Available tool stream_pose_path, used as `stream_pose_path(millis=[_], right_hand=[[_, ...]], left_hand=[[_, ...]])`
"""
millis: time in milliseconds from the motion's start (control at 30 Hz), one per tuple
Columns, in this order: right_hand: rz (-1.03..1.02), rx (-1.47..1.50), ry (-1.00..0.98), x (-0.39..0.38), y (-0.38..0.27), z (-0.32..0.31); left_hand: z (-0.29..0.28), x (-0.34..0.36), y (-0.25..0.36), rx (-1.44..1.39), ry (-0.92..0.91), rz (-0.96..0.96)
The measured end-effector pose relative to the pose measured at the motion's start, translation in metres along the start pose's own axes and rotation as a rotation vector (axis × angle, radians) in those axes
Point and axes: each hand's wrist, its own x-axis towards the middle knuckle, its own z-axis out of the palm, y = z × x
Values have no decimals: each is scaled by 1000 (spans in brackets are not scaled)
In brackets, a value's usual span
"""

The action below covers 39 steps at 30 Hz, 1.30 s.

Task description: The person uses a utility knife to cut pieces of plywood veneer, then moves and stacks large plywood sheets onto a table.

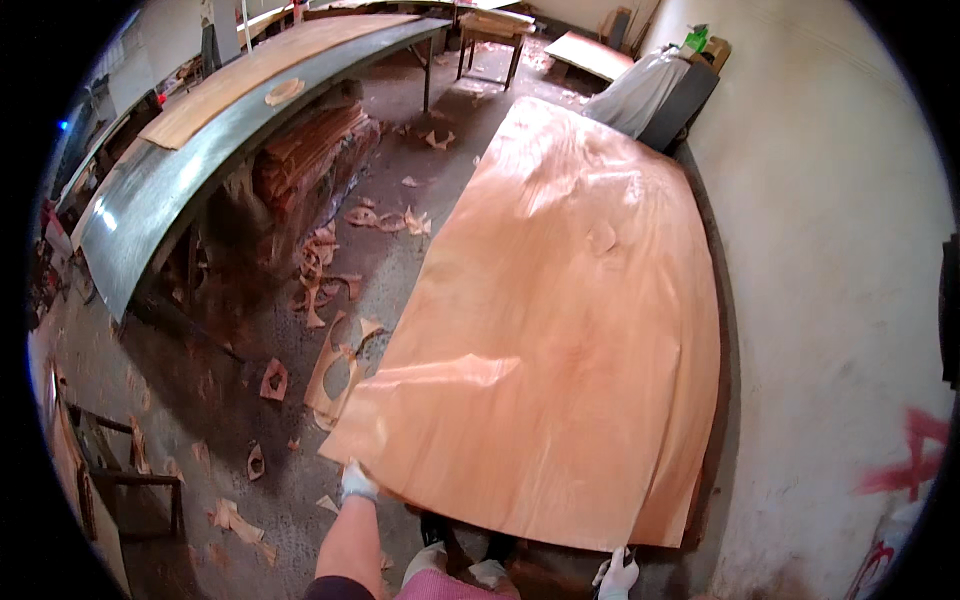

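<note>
A large, thin sheet of orange-brown wood veneer (540, 300) stretches away from me, wavy and creased, with a small raised patch in its far half. In a white glove, my left hand (358, 482) grips the near edge close to the left corner. Also gloved, my right hand (617, 575) pinches the near edge toward the right side, where a long fold runs up the sheet. The fingers of both hands are partly hidden. What lies beneath the veneer is covered by it.
A long metal-topped table (150, 215) with another veneer sheet (290, 70) stands at left, stacked veneer (305, 150) under it. Torn scraps (325, 270) litter the floor. A pale wall (820, 260) runs along the right. Beyond the sheet are a plastic-covered bundle (640, 92) and a stool (495, 35).
</note>
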Motion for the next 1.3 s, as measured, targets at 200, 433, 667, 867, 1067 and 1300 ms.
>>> stream_pose_path(millis=[200, 433, 667, 867, 1067, 1300], right_hand=[[25, -87, 47, -21, 35, -33], [4, -81, 30, 5, 48, -19], [157, -102, 46, -11, 81, -26], [27, -67, 31, 38, 70, 25], [57, -33, 47, 74, 105, 16], [24, -109, 105, 124, 104, -6]], left_hand=[[21, 2, -40, -828, 271, -469], [28, 17, -96, 256, 233, -402], [7, -13, -107, 734, 211, -379], [53, 14, -51, 1077, 39, -281], [23, 27, -122, 870, 155, -214], [60, 12, -83, 941, 34, -234]])
